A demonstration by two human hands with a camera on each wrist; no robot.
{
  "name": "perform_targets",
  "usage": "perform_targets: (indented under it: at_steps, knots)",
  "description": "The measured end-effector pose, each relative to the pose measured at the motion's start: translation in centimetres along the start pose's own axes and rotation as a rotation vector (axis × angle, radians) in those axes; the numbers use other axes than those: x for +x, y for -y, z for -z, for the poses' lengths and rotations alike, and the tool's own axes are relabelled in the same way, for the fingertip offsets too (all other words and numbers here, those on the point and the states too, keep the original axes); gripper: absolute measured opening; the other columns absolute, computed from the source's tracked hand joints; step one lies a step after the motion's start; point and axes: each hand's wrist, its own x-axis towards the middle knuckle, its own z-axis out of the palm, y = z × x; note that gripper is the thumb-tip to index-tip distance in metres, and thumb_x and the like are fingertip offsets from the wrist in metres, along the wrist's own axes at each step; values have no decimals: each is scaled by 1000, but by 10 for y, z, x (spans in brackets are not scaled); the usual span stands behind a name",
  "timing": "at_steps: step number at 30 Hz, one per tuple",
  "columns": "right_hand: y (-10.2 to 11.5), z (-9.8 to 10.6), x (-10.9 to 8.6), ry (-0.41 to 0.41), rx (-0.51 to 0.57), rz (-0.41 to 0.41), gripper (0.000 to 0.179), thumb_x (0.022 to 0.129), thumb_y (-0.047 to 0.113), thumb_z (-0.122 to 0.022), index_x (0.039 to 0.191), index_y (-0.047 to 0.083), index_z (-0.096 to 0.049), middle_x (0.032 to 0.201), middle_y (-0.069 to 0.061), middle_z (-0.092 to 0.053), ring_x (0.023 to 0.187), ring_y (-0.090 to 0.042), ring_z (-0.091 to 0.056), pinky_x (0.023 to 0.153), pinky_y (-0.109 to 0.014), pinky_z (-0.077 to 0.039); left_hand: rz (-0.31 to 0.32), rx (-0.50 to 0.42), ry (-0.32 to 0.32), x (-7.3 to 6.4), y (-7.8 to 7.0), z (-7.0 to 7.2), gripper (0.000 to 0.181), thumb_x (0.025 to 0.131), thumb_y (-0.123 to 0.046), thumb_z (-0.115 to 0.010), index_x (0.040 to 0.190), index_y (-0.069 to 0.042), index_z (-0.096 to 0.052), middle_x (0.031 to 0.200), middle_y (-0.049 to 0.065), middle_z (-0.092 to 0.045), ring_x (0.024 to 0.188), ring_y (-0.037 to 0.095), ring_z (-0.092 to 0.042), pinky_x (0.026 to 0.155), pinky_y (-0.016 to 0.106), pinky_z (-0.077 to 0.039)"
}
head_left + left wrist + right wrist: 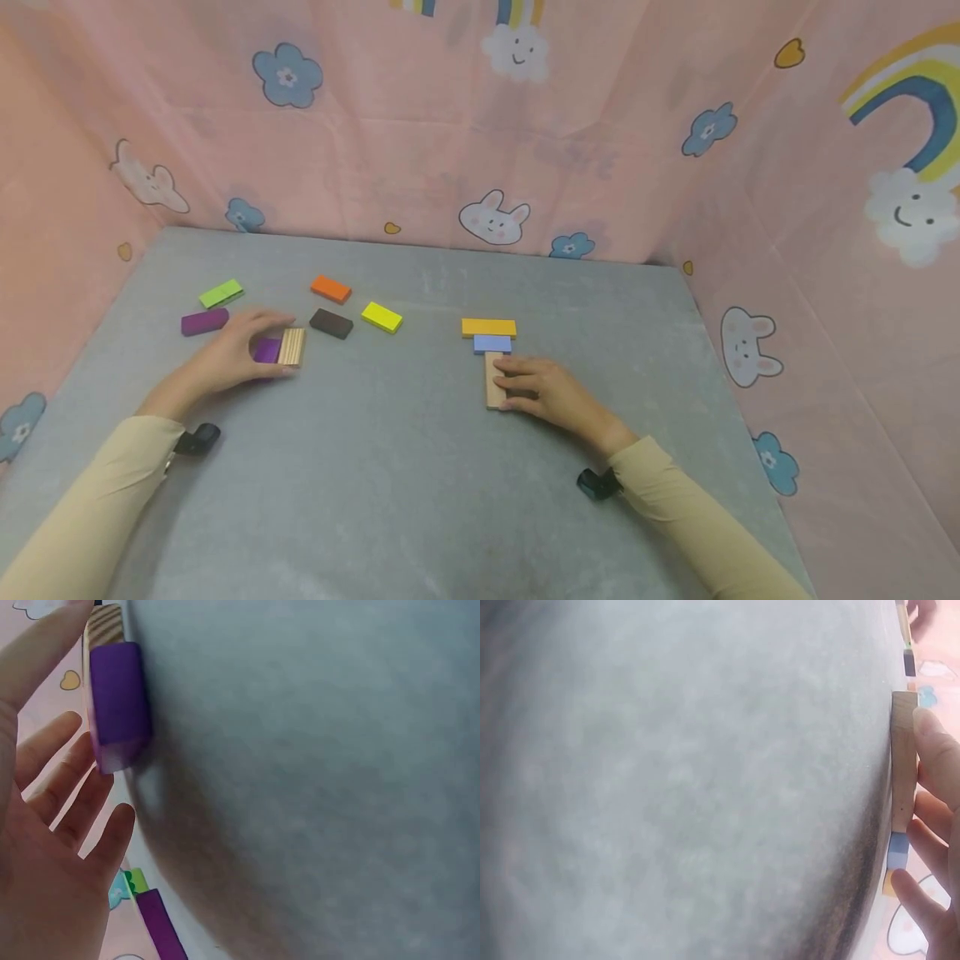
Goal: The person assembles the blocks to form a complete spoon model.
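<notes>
While we lean over the gray table (420,475), our right hand (551,396) touches a plain wooden block (491,392) with the tips of its thumb and fingers. It isn't wrapped around it. That block lies lengthwise, its far end up against the small blue block (492,343). We think soft, even nudges would be best, because a hard push at one end could make it turn crooked.

Our left hand (236,354) curves loosely around a stripy block (292,346) and a purple block (267,350), which sit side by side. Its fingers are spread and don't look squeezed; we can't tell if the thumb touches. We should be gentle there, so we don't bump those two apart.

Past the blue block, a golden block (489,327) lies crossways, just touching it. We can use its long edge to check what's straight. Farther left are dark brown (332,323), yellow (382,317) and long purple (202,322) blocks, then orange (331,289) and green (221,293) ones near the pink curtain (420,142).
</notes>
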Motion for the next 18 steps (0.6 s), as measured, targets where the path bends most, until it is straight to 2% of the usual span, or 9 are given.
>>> perform_targets:
  at_steps: [6,18]
  knots:
    - [0,-1,0,8,-3,-9,49,87,37,-74,131,18,-65,147,4,-55,139,-18,-50,112,-45,-44,16,23,4,-3,6,-3,76,73,-31,-88,137,-7,-54,138,23,-51,130,45,-42,105,69,-34]
    - [-1,-1,0,-13,-6,11,50,86,35,-75,130,17,-65,146,2,-57,137,-19,-52,111,-44,-45,58,34,38,-1,7,-3,70,79,-29,-83,137,-5,-54,139,24,-49,130,46,-40,105,70,-33]
